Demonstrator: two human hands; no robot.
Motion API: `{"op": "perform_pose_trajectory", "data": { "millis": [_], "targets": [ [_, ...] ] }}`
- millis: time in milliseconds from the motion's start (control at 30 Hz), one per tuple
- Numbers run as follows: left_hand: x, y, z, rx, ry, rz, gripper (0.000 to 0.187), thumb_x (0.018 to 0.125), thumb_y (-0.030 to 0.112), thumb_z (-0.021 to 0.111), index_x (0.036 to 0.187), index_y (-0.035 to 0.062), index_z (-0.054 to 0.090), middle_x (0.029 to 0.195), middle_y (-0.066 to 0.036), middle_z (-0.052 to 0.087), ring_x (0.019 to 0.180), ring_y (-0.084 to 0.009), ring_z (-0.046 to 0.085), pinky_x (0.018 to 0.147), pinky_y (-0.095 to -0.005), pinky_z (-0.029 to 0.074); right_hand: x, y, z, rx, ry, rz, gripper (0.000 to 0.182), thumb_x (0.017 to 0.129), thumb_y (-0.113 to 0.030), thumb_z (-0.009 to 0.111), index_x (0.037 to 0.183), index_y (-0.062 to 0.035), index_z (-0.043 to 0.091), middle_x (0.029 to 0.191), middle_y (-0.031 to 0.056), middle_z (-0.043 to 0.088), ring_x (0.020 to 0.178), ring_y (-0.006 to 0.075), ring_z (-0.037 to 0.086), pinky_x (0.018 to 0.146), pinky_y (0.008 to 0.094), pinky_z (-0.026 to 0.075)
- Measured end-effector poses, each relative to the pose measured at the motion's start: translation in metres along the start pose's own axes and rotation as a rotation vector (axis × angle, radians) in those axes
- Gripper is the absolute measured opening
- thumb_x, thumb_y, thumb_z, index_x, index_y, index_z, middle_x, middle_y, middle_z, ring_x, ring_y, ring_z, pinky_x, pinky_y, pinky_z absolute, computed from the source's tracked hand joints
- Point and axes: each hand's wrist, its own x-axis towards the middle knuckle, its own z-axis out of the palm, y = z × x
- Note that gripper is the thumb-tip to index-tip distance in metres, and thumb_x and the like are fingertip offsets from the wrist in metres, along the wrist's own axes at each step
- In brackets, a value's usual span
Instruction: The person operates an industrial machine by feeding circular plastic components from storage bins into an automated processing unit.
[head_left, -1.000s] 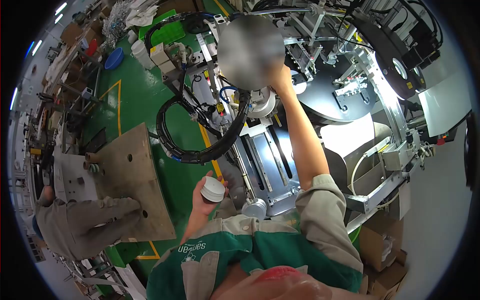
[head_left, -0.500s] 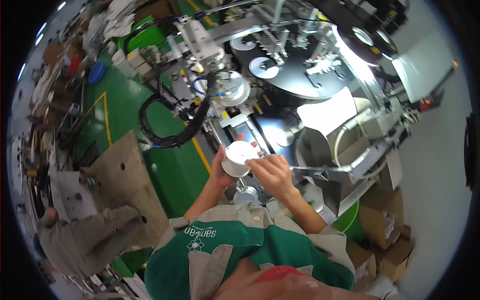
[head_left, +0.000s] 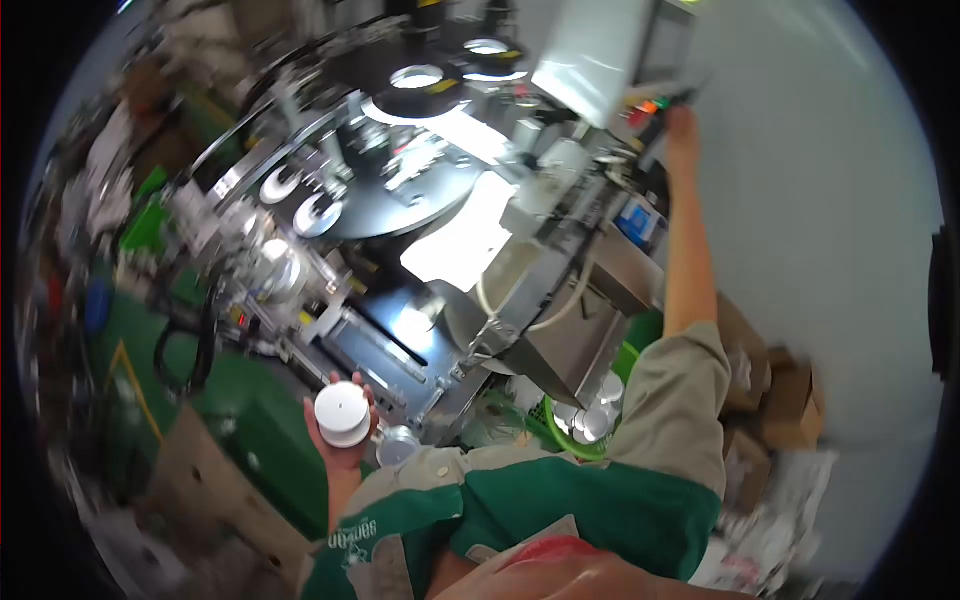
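Note:
My left hand [head_left: 345, 452] is wrapped from below around a white round spool-like piece [head_left: 342, 408]. Its flat top face has a small dark mark at the centre, and a second rim shows beneath. Some fingertips show along its far side. Next to this hand is a pale round metal part [head_left: 397, 445] at the machine's near edge. My right arm stretches far out to the upper right. My right hand [head_left: 682, 125] is at a small control box [head_left: 650, 112] with red and green lights; its fingers are smeared and partly hidden.
A machine with a dark round turntable [head_left: 400, 205] and ring lamps [head_left: 415, 95] stands ahead. A metal chute [head_left: 575, 345] juts toward me above a green basket [head_left: 628, 365] of pale discs. Cardboard boxes [head_left: 790, 405] sit at the right.
My right hand has left the white piece and reached out to the control box at the upper right. My left hand still holds the piece. The view has swung to the right.

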Motion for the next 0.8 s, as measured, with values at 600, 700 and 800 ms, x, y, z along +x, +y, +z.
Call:
{"op": "perform_pose_trajectory", "data": {
  "millis": [600,700,800],
  "targets": [
    [0.004,-0.005,-0.010,0.060,0.221,0.213,0.049,0.082,0.045,0.056,0.122,0.0167,0.051,0.127,-0.016,0.046,0.118,-0.0364,0.043,0.093,-0.0523,0.039,0.010,-0.052,-0.030,0.489,-0.493,0.314,0.061,0.093,-0.047,0.042,0.133,-0.0015,0.039,0.130,0.0130,0.047,0.121,0.0235,0.044,0.100,0.0317,0.033],
    [0.010,-0.005,-0.011,0.092,0.222,0.217,0.052,0.081,0.043,0.058,0.125,0.0175,0.049,0.129,-0.017,0.044,0.119,-0.0364,0.041,0.094,-0.0528,0.038,0.009,-0.071,-0.038,0.455,-0.514,0.291,0.062,0.093,-0.045,0.044,0.135,-0.0004,0.036,0.132,0.0132,0.043,0.122,0.0220,0.042,0.102,0.0312,0.032],
    [0.013,-0.006,-0.009,0.123,0.203,0.238,0.052,0.080,0.039,0.062,0.125,0.0185,0.048,0.129,-0.017,0.044,0.119,-0.0358,0.040,0.092,-0.0508,0.040,0.008,-0.074,-0.036,0.581,-0.548,0.328,0.060,0.093,-0.040,0.047,0.135,0.0016,0.034,0.133,0.0127,0.042,0.121,0.0199,0.042,0.101,0.0293,0.032]
  ]
}}
